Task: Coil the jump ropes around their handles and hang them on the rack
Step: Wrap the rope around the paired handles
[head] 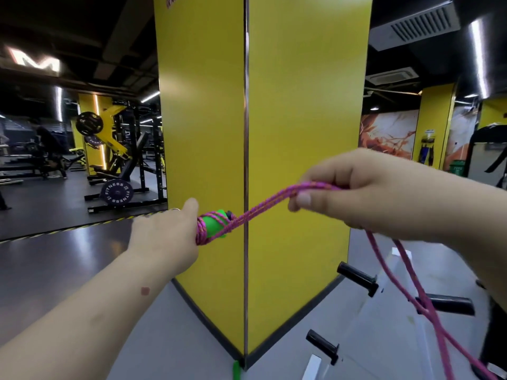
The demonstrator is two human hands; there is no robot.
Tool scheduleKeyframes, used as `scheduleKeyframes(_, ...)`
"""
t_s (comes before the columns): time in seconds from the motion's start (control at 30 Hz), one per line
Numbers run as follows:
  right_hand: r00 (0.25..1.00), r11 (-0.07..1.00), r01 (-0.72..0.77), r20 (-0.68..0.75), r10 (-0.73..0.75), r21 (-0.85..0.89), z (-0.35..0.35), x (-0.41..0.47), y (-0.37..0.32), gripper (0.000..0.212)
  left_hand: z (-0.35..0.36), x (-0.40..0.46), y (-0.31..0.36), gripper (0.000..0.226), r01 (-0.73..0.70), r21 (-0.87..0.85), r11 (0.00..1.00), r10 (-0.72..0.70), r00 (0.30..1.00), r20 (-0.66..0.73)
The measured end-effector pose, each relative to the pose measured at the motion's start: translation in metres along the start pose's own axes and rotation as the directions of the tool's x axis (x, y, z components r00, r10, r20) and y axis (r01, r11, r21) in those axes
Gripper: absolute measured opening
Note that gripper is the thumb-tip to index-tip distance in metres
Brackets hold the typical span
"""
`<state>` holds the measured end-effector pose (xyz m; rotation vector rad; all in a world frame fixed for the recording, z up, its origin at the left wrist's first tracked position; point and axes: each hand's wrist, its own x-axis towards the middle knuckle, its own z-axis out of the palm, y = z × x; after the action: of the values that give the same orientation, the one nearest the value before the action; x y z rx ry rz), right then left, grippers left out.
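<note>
My left hand grips green jump-rope handles with a few turns of pink rope wound round them. The doubled pink rope runs taut up to my right hand, which pinches it between thumb and curled fingers. Below my right hand the loose rope hangs down to the lower right and crosses itself. A white rack with black pegs stands at the lower right. Something green lies on the floor at the pillar's corner; only a piece of it shows.
A yellow square pillar stands directly ahead, its corner facing me. Weight machines and a plate marked FITNESS fill the left background, where a person bends over a bench. Grey floor lies to the left and right of the pillar.
</note>
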<state>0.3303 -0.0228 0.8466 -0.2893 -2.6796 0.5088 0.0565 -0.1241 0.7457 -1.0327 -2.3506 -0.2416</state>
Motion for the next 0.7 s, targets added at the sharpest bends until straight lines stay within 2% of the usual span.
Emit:
scheduleKeyframes(0.07, 0.991, 0.996, 0.051, -0.126, -0.040, 0.079, 0.000, 0.011, 0.003, 0.028, -0.001, -0.008, 0.010, 0.030, -0.112, 0.023, 0.993, 0.111, 0.994, 0.012)
scheduleKeyframes(0.17, 0.954, 0.995, 0.077, -0.296, -0.053, 0.067, 0.008, 0.034, 0.014, 0.025, -0.013, -0.019, 0.028, 0.029, -0.291, -0.016, 0.957, 0.291, 0.956, 0.034)
scheduleKeyframes(0.33, 0.915, 0.981, 0.008, -0.398, 0.073, 0.196, 0.022, 0.070, 0.041, 0.025, -0.038, -0.035, 0.052, 0.034, -0.448, -0.124, 0.885, 0.452, 0.892, 0.005)
scheduleKeyframes(0.5, 0.938, 0.975, -0.143, -0.291, 0.188, 0.168, 0.042, 0.079, 0.068, 0.028, -0.058, -0.047, 0.059, 0.033, -0.503, -0.328, 0.800, 0.510, 0.857, -0.072)
scheduleKeyframes(0.6, 0.972, 0.971, -0.203, -0.092, 0.215, 0.131, 0.061, 0.071, 0.081, 0.031, -0.070, -0.047, 0.054, 0.040, -0.455, -0.477, 0.752, 0.437, 0.886, -0.156)
scheduleKeyframes(0.7, 0.952, 0.927, -0.305, 0.082, 0.294, 0.220, 0.076, 0.055, 0.083, 0.033, -0.076, -0.036, 0.043, 0.048, -0.309, -0.701, 0.642, 0.279, 0.946, -0.161)
